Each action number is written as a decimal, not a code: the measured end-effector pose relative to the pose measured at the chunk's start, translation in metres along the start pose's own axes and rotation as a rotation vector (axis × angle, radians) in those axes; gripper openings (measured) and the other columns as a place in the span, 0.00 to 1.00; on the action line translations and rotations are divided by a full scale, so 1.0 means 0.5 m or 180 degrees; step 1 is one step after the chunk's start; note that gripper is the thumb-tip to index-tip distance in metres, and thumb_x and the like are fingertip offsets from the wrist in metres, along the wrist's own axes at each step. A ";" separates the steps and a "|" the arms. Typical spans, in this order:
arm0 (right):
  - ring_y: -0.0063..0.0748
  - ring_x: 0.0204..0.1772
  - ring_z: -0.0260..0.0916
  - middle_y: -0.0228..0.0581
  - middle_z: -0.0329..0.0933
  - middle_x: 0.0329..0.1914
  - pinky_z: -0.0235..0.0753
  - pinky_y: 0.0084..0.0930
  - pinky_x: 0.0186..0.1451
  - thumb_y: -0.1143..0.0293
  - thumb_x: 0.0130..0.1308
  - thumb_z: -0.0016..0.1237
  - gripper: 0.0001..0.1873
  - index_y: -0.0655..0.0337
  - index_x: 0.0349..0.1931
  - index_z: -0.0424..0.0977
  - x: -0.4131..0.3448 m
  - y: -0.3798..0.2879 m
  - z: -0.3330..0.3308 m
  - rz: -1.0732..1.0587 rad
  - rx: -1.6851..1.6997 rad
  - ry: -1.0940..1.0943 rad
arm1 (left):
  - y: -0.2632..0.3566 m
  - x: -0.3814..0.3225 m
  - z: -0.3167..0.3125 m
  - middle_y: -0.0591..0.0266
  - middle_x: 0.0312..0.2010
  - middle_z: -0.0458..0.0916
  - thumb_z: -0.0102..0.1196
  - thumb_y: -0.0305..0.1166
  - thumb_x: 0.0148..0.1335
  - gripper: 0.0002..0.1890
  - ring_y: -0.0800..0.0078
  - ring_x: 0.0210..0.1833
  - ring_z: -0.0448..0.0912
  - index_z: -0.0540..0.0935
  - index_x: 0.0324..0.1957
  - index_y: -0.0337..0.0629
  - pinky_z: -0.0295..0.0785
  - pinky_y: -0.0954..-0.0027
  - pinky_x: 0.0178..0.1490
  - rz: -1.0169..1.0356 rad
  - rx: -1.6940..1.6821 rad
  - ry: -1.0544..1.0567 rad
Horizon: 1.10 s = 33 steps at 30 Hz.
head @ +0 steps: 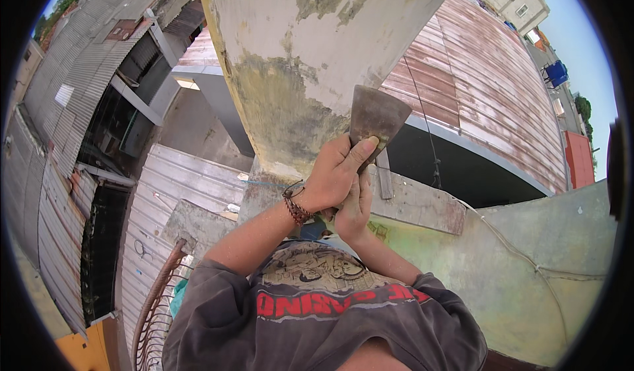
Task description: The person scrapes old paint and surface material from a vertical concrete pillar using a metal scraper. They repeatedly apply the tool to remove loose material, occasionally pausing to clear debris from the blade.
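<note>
A broad metal scraper (380,116) with a worn, stained blade points up and away from me. My left hand (333,175), with a braided bracelet at the wrist, grips it, thumb pressed on the base of the blade. Just below, my right hand (353,212) closes around the lower part of the tool against the left hand. Both hands hide the handle. Behind the blade stands a masonry pillar (282,98) with flaking pale paint and dark, bare patches. The blade overlaps the pillar's right edge in view; whether it touches is unclear.
A concrete ledge (421,202) runs right from the pillar's foot, near a greenish wall (535,252) carrying a cable (515,249). Rusty coiled metal (153,301) stands at lower left. Corrugated roofs (183,187) lie well below, and a reddish metal roof (480,68) spreads beyond.
</note>
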State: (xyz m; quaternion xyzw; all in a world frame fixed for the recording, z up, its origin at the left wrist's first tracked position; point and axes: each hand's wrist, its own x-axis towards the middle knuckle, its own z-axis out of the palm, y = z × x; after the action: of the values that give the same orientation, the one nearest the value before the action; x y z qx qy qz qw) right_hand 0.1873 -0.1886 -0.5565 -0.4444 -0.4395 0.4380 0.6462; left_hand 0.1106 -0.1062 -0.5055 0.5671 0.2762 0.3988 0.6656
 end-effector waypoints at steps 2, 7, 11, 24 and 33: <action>0.19 0.25 0.67 0.35 0.71 0.36 0.66 0.17 0.23 0.63 0.82 0.26 0.21 0.66 0.67 0.55 -0.011 0.003 -0.001 0.0181 -0.0015 0.0040 | -0.021 -0.014 0.005 0.67 0.28 0.80 0.50 0.45 0.75 0.22 0.85 0.33 0.71 0.79 0.38 0.31 0.69 0.77 0.35 0.0030 -0.0002 0.0048; 0.35 0.49 0.70 0.47 0.69 0.50 0.71 0.28 0.49 0.66 0.81 0.27 0.20 0.70 0.61 0.63 -0.029 0.026 -0.011 0.0244 -0.0515 0.0319 | -0.046 -0.022 0.015 0.69 0.29 0.78 0.50 0.45 0.75 0.21 0.87 0.32 0.69 0.80 0.40 0.32 0.68 0.78 0.35 -0.0121 -0.0067 0.0082; 0.40 0.57 0.66 0.50 0.68 0.53 0.66 0.34 0.59 0.66 0.80 0.28 0.20 0.72 0.61 0.64 -0.035 0.027 -0.002 0.0218 -0.0224 0.0424 | -0.048 -0.024 0.013 0.70 0.26 0.77 0.50 0.45 0.75 0.21 0.87 0.32 0.69 0.79 0.39 0.32 0.68 0.78 0.34 -0.0071 -0.0056 0.0053; 0.34 0.54 0.67 0.45 0.70 0.48 0.69 0.29 0.53 0.65 0.81 0.29 0.20 0.74 0.61 0.62 -0.016 0.030 -0.010 0.0087 -0.0346 0.0483 | -0.052 -0.016 0.015 0.69 0.31 0.81 0.49 0.43 0.76 0.20 0.86 0.34 0.72 0.80 0.41 0.32 0.70 0.77 0.36 0.0002 0.0379 0.0125; 0.26 0.43 0.68 0.41 0.68 0.43 0.72 0.23 0.39 0.66 0.81 0.29 0.18 0.71 0.58 0.64 -0.013 0.016 -0.014 -0.0262 -0.0534 0.0316 | -0.021 -0.018 0.033 0.68 0.29 0.80 0.51 0.45 0.74 0.21 0.85 0.32 0.73 0.79 0.38 0.32 0.70 0.77 0.35 0.0133 -0.0036 0.0282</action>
State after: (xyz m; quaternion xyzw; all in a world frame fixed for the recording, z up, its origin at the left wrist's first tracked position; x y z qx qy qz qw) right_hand 0.1909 -0.1943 -0.5669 -0.4996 -0.4600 0.3501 0.6451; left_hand 0.1217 -0.1233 -0.5129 0.5508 0.2912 0.4388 0.6475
